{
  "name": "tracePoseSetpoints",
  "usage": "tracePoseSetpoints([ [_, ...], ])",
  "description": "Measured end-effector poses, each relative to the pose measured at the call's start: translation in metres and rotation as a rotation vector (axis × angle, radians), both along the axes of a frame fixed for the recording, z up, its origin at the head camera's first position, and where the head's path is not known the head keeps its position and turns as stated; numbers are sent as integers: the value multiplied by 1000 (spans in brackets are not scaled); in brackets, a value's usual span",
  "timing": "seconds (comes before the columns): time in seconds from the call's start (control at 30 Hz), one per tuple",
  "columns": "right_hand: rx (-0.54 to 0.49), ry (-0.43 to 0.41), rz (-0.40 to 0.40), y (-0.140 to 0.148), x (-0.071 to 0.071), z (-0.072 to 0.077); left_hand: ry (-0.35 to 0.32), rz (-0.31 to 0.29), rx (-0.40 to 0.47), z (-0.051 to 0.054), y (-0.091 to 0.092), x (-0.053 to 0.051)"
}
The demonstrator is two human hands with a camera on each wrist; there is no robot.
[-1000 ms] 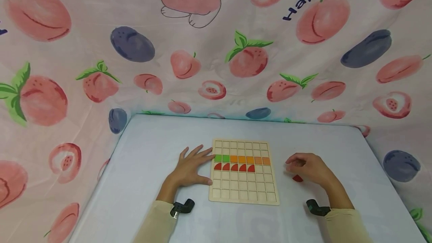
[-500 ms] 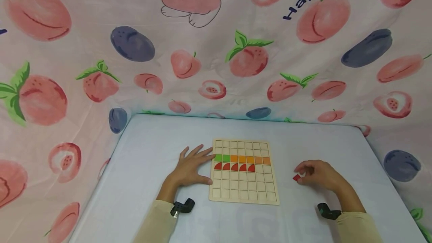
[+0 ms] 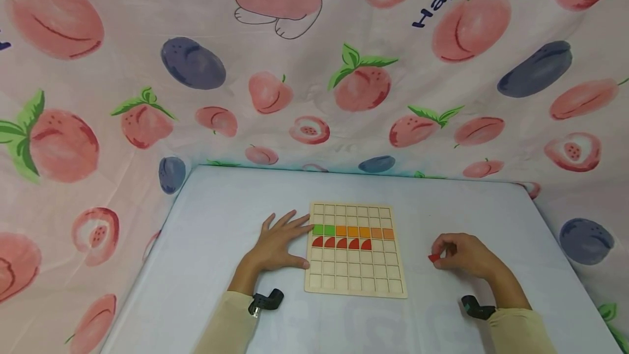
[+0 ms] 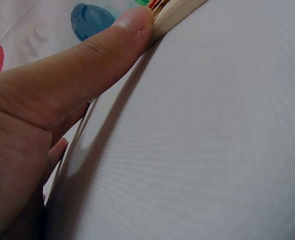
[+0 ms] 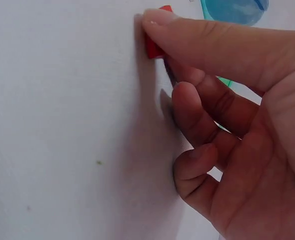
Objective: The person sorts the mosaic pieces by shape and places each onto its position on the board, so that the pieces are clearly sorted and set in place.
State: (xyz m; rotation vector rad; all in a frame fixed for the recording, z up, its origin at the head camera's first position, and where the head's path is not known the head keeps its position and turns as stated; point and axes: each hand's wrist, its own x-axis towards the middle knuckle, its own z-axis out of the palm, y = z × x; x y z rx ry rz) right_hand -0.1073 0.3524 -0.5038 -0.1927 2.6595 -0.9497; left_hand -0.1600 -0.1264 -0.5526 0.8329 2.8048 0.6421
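Note:
A square wooden grid board (image 3: 356,270) lies on the white table. One of its rows carries green, orange and light-orange square tiles; the row below has several red quarter-circle pieces (image 3: 341,243) from the left. My left hand (image 3: 276,243) rests spread at the board's left side, fingertips and thumb touching the edge; the thumb against the wooden rim shows in the left wrist view. To the right of the board, my right hand (image 3: 459,254) pinches a small red piece (image 3: 433,258) between thumb and fingers. In the right wrist view the thumb partly covers this red piece (image 5: 154,49).
The white table (image 3: 231,195) extends around the board. A fruit-printed cloth (image 3: 304,70) hangs behind and at the sides. Each wrist wears a black camera, such as the right camera (image 3: 478,308).
My right hand moved right and down to the red piece lying on the table, and now grips it with the piece tilted. The left hand and board have stayed put.

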Motion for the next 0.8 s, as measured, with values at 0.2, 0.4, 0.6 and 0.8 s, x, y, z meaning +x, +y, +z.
tracePoseSetpoints([
  [0.2, -31, -13, 6, -2, -1, -1, -6, 5, 2, 1, 0, 0],
  [0.4, -36, -22, 2, -10, -4, -2, 1, 2, 2, 1, 0, 0],
  [0.6, -139, -90, -62, -24, -8, -4, 2, -7, 0, 1, -1, 0],
  [0.8, -169, -97, -100, -42, -13, -4, 1, -6, 1, 1, 0, 0],
])
